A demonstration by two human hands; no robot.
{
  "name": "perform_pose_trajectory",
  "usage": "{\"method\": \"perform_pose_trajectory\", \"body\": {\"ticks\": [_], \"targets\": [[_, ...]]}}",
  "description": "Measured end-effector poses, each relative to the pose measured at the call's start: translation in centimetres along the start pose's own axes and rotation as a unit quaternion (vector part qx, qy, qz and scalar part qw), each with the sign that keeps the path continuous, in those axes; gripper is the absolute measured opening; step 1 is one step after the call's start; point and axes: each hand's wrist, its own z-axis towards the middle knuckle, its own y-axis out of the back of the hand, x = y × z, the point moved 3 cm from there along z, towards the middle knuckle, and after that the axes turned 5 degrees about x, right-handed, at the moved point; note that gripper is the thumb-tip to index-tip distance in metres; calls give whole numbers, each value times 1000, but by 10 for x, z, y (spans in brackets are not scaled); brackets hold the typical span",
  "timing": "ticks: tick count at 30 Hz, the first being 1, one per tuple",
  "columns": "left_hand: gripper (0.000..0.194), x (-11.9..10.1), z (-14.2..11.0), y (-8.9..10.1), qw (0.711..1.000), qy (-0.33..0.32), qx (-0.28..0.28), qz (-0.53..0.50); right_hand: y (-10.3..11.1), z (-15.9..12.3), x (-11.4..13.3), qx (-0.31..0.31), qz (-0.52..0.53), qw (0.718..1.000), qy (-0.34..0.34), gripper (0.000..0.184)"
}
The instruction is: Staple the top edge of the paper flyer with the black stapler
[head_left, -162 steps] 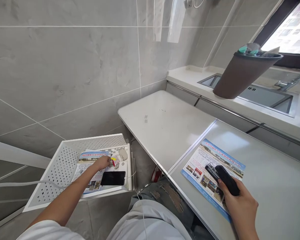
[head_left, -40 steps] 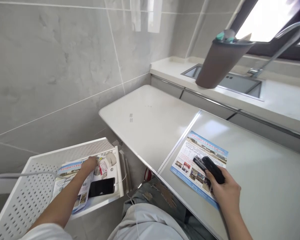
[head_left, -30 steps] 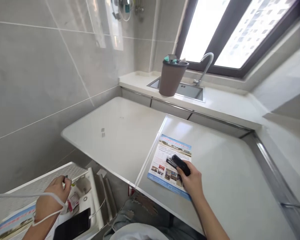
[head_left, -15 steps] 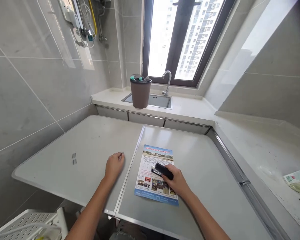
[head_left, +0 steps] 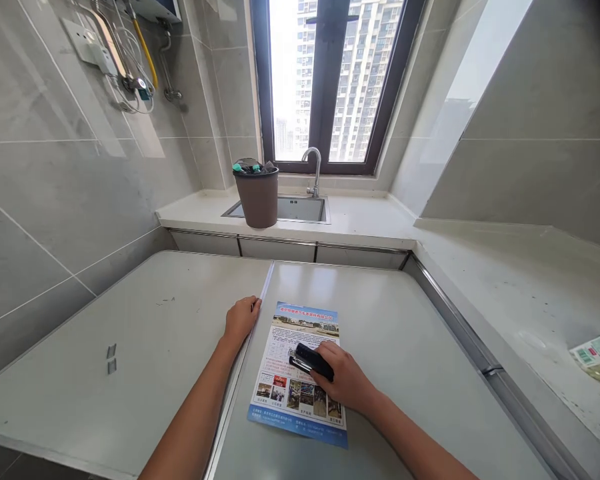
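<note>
A colour-printed flyer (head_left: 283,387) lies flat on the grey table (head_left: 410,347), just right of the table's middle seam. My right hand (head_left: 347,383) rests on the flyer, closed round a black stapler (head_left: 307,360) that points left. My left hand (head_left: 241,319) sits on the table beside the seam, close to the flyer's upper left corner. Its fingers are curled together in a pinch, and whatever is between them is too small to make out.
Two small grey pieces (head_left: 111,358) lie on the left table leaf. A brown bin (head_left: 259,197) stands on the counter by the sink (head_left: 300,209) and tap (head_left: 314,167), under the window. A green-printed packet (head_left: 597,350) lies on the right-hand counter.
My left hand came up from the white perforated tray at the lower left and now rests on the table by the seam. The view swung up and right. My right hand kept the stapler.
</note>
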Motion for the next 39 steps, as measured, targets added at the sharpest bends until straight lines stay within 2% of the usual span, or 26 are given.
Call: {"method": "perform_pose_trajectory", "body": {"ticks": [4, 9, 12, 14, 16, 19, 22, 27, 33, 36, 39], "targets": [[31, -11, 5, -9, 1000, -5, 9, 10, -1, 0, -4, 9, 8, 1000, 0, 31], [30, -14, 7, -13, 1000, 2, -9, -6, 0, 0, -9, 9, -9, 1000, -6, 28], [26, -20, 0, -9, 993, -27, -68, -91, 4, 0, -14, -4, -24, 1000, -15, 26], [19, -32, -10, -9, 975, -84, -80, -189, 9, -1, -18, -17, -29, 999, -17, 26], [17, -49, -24, -14, 946, -155, -34, -283, 14, -2, -24, -31, -27, 999, -19, 25], [20, -69, -40, -23, 914, -208, 48, -346, 20, -3, -33, -63, -9, 998, -26, 24], [20, -76, -44, -29, 907, -244, 97, -330, 24, -2, -40, -96, 19, 995, -34, 23], [17, -70, -36, -33, 902, -285, 140, -293, 29, 0, -46, -125, 67, 990, -23, 26], [18, -75, -40, -36, 880, -405, 75, -238, 30, -1, -46, -107, 74, 991, 5, 29], [23, -76, -40, -37, 871, -427, 48, -238, 29, 0, -45, -102, 58, 993, 9, 30], [33, -77, -39, -40, 871, -427, 57, -235, 29, 1, -46, -106, 52, 993, 12, 30]]}}
